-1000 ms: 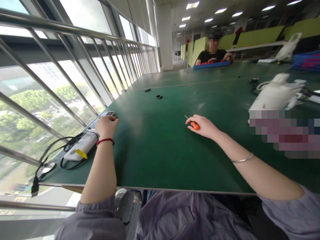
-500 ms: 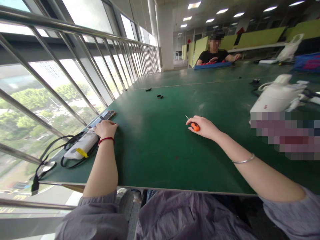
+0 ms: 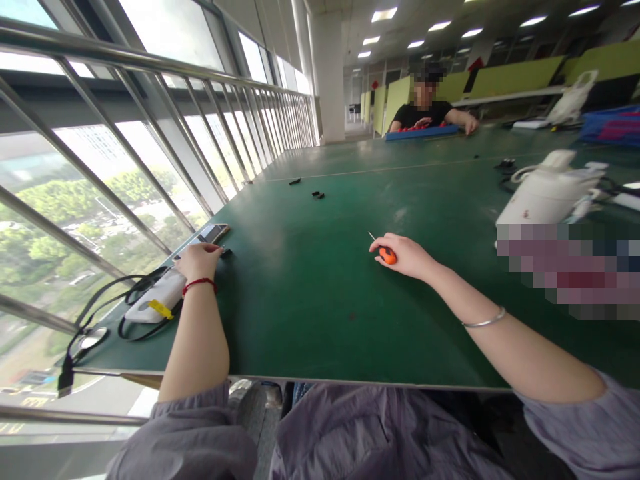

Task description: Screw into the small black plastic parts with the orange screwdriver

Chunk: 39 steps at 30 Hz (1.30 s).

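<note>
Left hand (image 3: 197, 261) drew back onto phone (image 3: 213, 233) (grip unclear) | right hand (image 3: 407, 255) clasps screwdriver (image 3: 386, 253) | kettle (image 3: 547, 190) nearby

A person's 2 bare forearms reach into the frame from the bottom edge. The left hand (image 3: 197, 261), at centre left, has a thin red cord bracelet (image 3: 199, 285) around the wrist. The right hand (image 3: 407, 255), just right of centre, has a slim silver bangle (image 3: 484, 319) sitting loosely further down the forearm. Both arms come out of loose, pale grey-lilac sleeves (image 3: 186, 437), bunched and creased near the elbows at the lower left and lower right corners. The same soft grey-lilac fabric covers the lap (image 3: 380, 433) along the bottom centre.
</note>
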### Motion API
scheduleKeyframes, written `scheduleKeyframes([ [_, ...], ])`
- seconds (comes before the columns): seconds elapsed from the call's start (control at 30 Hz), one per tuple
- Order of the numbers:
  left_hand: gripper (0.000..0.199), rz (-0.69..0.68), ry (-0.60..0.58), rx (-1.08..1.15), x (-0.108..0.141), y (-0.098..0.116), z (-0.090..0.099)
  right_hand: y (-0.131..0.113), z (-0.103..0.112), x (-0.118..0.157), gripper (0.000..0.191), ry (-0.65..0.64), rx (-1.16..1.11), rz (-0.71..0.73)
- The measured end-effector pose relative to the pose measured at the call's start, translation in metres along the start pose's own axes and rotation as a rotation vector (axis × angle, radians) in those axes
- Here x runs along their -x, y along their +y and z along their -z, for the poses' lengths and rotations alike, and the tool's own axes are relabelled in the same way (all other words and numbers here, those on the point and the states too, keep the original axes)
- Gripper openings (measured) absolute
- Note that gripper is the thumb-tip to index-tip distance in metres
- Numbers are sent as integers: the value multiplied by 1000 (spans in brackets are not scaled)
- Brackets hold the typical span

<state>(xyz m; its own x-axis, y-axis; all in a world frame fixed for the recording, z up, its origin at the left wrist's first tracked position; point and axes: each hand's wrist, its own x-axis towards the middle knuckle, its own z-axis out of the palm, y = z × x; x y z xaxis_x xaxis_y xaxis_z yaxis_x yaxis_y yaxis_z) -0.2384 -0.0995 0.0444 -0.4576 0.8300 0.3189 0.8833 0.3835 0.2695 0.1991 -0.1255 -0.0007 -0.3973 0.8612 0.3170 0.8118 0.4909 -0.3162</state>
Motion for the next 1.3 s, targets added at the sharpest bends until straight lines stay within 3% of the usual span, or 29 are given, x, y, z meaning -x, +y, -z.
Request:
scheduleKeyframes([
  [0.23,27,133,-87,-30,1,6,-1,-1,0,0,19,0,11,5],
  [1.3,32,104,-108,-94,6,7,-2,-3,1,1,20,-2,10,14],
])
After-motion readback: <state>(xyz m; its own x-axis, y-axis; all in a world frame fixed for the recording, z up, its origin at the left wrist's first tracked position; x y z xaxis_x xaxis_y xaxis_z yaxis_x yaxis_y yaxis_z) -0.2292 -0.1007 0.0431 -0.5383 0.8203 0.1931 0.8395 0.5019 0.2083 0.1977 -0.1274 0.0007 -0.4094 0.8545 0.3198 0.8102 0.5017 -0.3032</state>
